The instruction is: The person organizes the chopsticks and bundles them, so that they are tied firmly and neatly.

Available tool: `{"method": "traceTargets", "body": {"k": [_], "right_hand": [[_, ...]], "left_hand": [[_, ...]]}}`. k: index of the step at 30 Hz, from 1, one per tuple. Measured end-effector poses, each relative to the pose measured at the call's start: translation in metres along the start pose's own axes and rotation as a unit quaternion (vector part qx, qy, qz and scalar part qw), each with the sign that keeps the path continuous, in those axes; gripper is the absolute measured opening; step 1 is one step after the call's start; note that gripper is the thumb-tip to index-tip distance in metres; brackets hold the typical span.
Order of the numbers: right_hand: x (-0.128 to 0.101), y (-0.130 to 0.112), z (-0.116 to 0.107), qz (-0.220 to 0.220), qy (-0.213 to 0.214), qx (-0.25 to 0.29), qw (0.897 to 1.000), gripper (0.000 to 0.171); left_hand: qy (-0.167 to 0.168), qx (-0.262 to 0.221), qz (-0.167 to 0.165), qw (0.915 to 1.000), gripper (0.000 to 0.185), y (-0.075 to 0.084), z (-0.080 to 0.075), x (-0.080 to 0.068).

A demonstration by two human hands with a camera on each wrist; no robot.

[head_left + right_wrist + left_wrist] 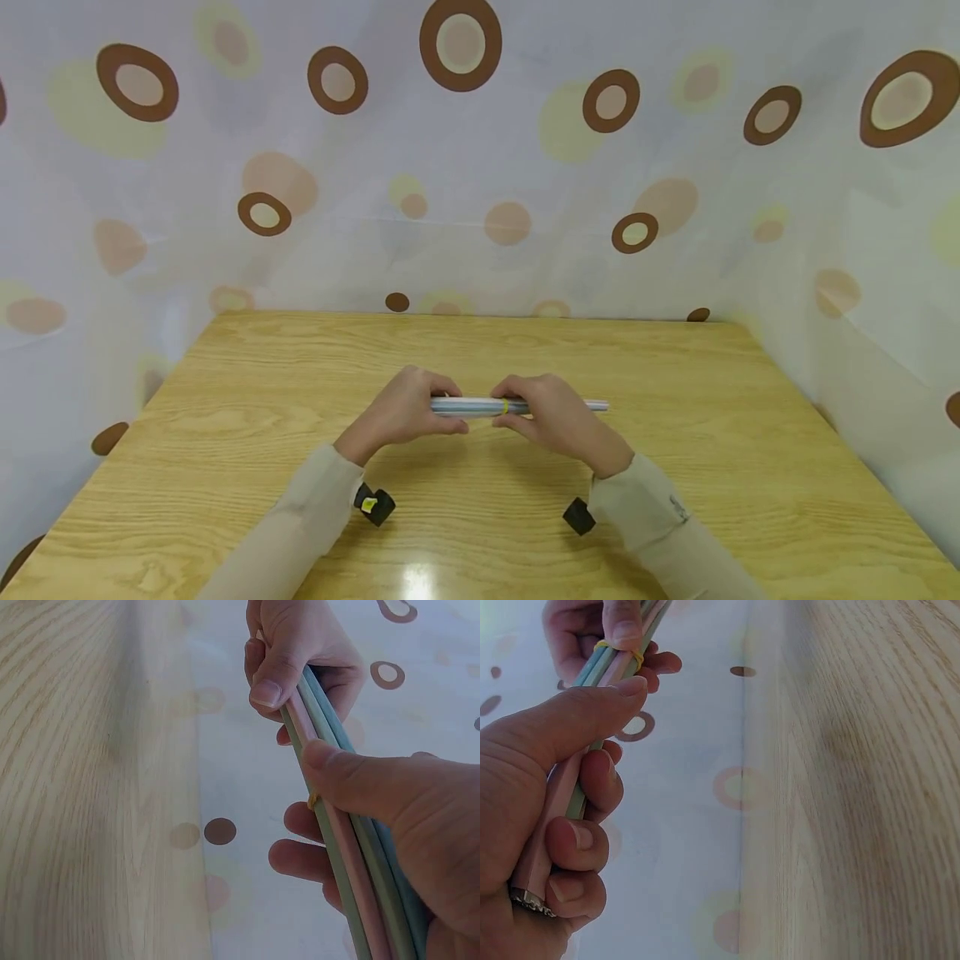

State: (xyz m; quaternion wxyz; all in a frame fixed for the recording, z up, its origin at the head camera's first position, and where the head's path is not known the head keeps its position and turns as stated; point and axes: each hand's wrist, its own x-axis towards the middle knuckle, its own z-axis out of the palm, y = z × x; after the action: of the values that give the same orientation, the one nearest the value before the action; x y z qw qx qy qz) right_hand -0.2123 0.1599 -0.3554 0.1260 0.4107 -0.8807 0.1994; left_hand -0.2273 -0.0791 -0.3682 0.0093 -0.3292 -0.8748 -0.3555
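A: Start at the left of the head view. What's there?

B: A beige sleeve (pixel 300 517) comes up from the lower left, with a small black clip with a yellow spot (pixel 373 505) at its cuff. The left hand (pixel 401 412) sits just left of centre, above the wooden table (pixel 225 433).

A: What is it doing?

B: Its fingers are curled round one end of a bundle of pencils (pixel 480 406). The left wrist view shows the thumb laid along the top and the fingers wrapped beneath pink and pale green shafts.

A: And in the middle?

B: The bundle lies level between both hands, held off the table. A yellow rubber band (pixel 506 406) circles it just at the right hand's fingers.

A: The right hand?

B: The right hand (pixel 551 417) grips the bundle too, thumb pressing on top beside the band. The bundle's far end pokes out to the right of it.

A: Behind?

B: A white curtain with brown rings (pixel 459 43) fills the upper frame.
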Motion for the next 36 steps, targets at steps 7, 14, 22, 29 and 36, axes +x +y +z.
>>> {"method": "traceTargets", "body": {"k": [7, 14, 22, 29, 36], "right_hand": [[-0.010, 0.013, -0.012, 0.034, -0.014, -0.023, 0.999, 0.033], [-0.022, 0.035, -0.022, 0.053, -0.020, 0.032, 0.998, 0.008], [-0.028, 0.049, -0.015, 0.110, -0.074, 0.164, 0.977, 0.010], [-0.034, 0.064, -0.007, 0.134, -0.101, 0.194, 0.966, 0.016], [-0.038, 0.083, 0.005, 0.127, -0.087, 0.172, 0.973, 0.016]], "left_hand": [[0.015, 0.025, -0.014, 0.9995, 0.023, -0.005, -0.004, -0.002], [0.040, 0.067, -0.012, 0.9968, 0.025, -0.014, -0.013, -0.005], [0.015, 0.121, -0.016, 0.9924, 0.026, -0.020, -0.012, 0.000], [-0.042, 0.072, -0.023, 0.9963, 0.025, -0.033, -0.011, 0.004], [-0.066, 0.030, -0.044, 0.9964, 0.024, -0.047, -0.010, 0.006]]}}
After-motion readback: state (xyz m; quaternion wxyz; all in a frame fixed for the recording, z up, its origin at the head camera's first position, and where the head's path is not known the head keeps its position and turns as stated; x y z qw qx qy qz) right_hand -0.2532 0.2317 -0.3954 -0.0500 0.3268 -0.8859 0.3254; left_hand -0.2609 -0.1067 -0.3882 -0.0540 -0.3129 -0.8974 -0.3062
